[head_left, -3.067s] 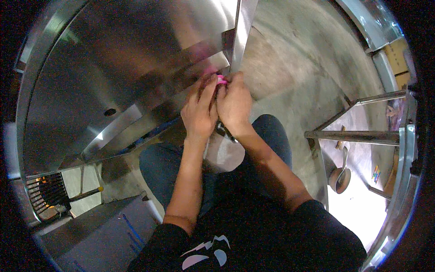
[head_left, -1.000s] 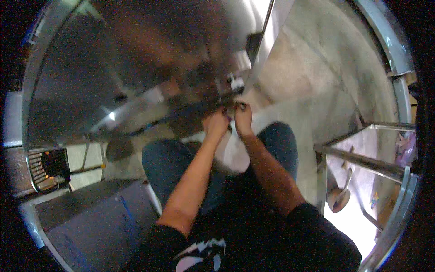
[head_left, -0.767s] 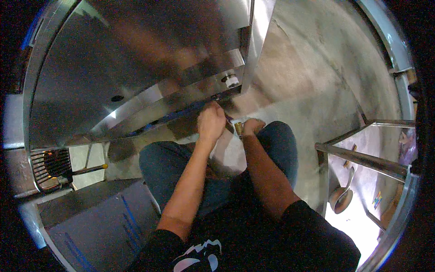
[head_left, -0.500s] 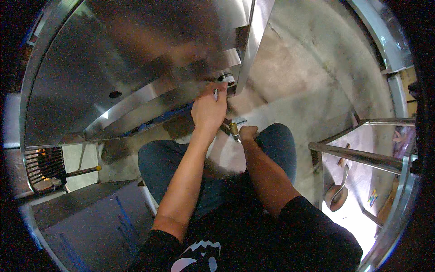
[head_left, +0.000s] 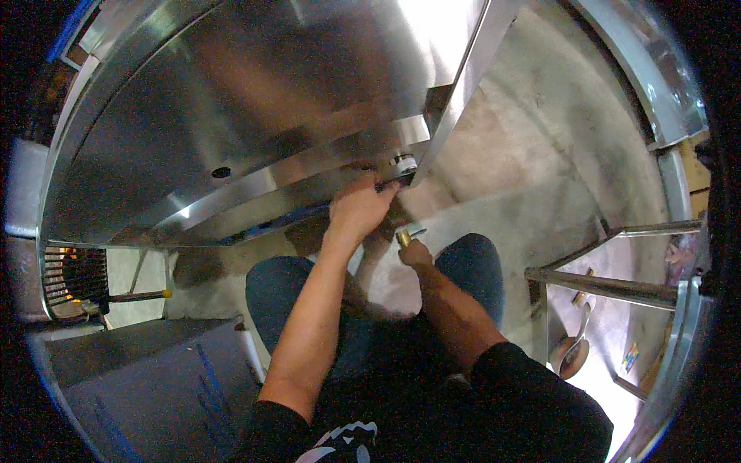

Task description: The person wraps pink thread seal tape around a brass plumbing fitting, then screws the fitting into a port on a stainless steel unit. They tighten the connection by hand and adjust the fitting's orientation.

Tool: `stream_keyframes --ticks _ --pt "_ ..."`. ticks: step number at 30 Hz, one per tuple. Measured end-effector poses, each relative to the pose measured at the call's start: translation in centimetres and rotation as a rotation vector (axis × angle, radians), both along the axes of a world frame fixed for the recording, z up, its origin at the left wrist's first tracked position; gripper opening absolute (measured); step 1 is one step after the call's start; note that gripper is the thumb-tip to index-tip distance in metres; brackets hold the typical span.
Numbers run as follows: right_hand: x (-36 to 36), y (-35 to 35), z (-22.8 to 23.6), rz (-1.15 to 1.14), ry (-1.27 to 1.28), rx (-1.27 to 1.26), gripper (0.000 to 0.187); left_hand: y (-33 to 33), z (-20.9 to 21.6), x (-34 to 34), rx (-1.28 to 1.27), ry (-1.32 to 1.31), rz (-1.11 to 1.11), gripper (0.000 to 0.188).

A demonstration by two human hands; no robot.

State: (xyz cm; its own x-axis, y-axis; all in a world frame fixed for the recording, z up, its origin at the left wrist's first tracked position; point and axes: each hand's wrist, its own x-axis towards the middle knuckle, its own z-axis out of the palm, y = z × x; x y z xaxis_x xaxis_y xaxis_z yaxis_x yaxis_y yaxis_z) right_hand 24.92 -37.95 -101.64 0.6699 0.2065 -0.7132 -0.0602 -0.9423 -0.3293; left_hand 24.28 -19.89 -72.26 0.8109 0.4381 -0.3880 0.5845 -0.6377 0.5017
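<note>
Gripping brass fitting (head_left: 404,238) in closed R hand (head_left: 417,254), nr R knee (head_left: 475,258), as of now unjoined to steel panel (head_left: 270,100). Holding L hand (head_left: 361,207) at panel's lower edge, beside white-silver fitting (head_left: 403,163); can't tell L grip.

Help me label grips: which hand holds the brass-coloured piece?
The right hand, lower in the picture, holds the brass-coloured piece. The left hand is higher, near the white-and-silver cylinder by the steel panel.

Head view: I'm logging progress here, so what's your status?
Right hand gripping brass-coloured piece. Left hand near white-banded fitting, grip unclear. Steel panel just ahead.
</note>
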Motion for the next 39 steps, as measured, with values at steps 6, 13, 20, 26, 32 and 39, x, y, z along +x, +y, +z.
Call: stream_keyframes --ticks 6,13,20,26,32,39 --pt "1.2 -0.1 8.5 0.156 -0.234 0.229 0.043 1.9 0.1 0.0 -0.054 -0.209 -0.082 0.035" --pt "0.6 -1.1 21.1 -0.220 -0.221 0.655 0.048 2.3 -3.0 0.9 -0.080 -0.302 -0.040 0.040" --pt "1.0 -0.3 27.0 -0.215 -0.479 0.639 0.050 1.9 -4.8 0.9 -0.535 -0.487 0.202 0.046" --pt "1.2 0.1 27.7 -0.192 -0.613 0.650 0.050 -0.1 -3.5 1.3 -0.397 -0.531 0.276 0.038" --pt "1.6 1.5 28.1 -0.201 -0.631 0.627 0.050 -0.6 -2.5 1.0 -0.347 -0.554 0.247 0.034" --pt "1.7 2.2 28.5 -0.249 -0.629 0.620 0.049 -0.2 -3.2 0.8 -0.407 -0.552 0.235 0.031"
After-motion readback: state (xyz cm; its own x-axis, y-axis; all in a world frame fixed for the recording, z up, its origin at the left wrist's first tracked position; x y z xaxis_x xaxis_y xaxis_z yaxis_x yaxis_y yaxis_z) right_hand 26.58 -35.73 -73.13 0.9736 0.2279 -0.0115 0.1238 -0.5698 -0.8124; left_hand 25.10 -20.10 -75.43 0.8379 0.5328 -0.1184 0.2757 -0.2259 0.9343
